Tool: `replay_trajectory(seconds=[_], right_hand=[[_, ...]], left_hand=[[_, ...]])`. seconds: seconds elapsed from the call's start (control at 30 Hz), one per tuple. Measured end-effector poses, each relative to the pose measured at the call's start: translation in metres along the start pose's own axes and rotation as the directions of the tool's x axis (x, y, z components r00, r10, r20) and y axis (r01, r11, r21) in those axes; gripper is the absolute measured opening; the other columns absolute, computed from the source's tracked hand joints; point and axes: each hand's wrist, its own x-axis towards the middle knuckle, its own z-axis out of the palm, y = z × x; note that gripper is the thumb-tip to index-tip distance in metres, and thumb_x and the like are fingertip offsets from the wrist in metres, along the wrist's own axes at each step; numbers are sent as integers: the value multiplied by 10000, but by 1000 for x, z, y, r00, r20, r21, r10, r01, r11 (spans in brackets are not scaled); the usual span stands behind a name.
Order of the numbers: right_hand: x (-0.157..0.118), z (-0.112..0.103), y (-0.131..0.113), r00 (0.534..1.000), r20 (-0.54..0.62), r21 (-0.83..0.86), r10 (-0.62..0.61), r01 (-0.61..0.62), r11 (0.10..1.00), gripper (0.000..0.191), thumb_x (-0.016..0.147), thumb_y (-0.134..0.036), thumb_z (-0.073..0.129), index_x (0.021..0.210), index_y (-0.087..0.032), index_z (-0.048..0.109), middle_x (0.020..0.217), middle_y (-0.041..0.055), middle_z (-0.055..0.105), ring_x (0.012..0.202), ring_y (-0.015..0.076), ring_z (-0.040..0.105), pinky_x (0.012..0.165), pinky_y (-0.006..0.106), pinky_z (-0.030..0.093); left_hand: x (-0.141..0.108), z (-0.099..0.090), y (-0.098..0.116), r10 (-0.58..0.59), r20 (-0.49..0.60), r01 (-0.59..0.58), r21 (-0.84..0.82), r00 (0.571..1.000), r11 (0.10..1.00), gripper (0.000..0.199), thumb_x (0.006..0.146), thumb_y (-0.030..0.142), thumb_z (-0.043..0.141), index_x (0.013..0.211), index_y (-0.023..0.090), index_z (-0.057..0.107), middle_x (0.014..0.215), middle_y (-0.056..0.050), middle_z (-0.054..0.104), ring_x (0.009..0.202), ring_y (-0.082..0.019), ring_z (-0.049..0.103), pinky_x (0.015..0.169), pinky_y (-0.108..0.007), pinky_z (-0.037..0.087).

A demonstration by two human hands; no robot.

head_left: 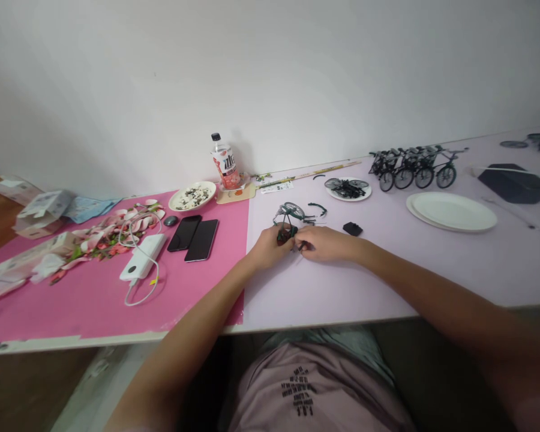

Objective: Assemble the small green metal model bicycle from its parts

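My left hand is closed around part of a small dark model bicycle, whose spoked wheel sticks up beyond my fingers. Right beside it, my right hand pinches at the same model, its fingertips meeting those of the left. A small dark piece seems to lie between the right fingers, too small to name. Just behind the hands lies a thin curved dark part. To the right of my right hand rests a small black block.
Several assembled model bicycles stand at the back right. Nearby are a plate of black parts and wheels, stacked white plates and a dark hexagonal object. Leftward are two phones, a white power bank, artificial petals and a bottle.
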Motion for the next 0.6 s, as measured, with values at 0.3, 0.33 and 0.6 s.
replay_trajectory(seconds=[0.3,0.33,0.6], right_hand=[[0,-1,-2,1000,5,5,24,-24,1000,52,837,-159,581,816,-205,573,955,81,660,836,213,592,726,295,399],[0,-1,-2,1000,1,3,20,-20,1000,52,839,-159,580,815,-205,572,959,81,660,840,214,592,731,296,401],[0,-1,-2,1000,-3,-1,9,-9,1000,60,837,-152,574,805,-203,570,952,82,664,839,214,590,729,297,397]], left_hand=[[0,1,-2,6,3,-6,-10,1000,1000,136,903,287,613,962,185,684,811,-9,655,730,-155,554,711,-269,448],[0,1,-2,7,3,-7,-10,1000,1000,137,903,288,615,961,185,684,812,-9,656,731,-154,554,711,-268,448],[0,1,0,3,-6,-3,-4,1000,1000,120,897,271,624,955,185,685,789,-1,640,716,-148,539,704,-267,446]])
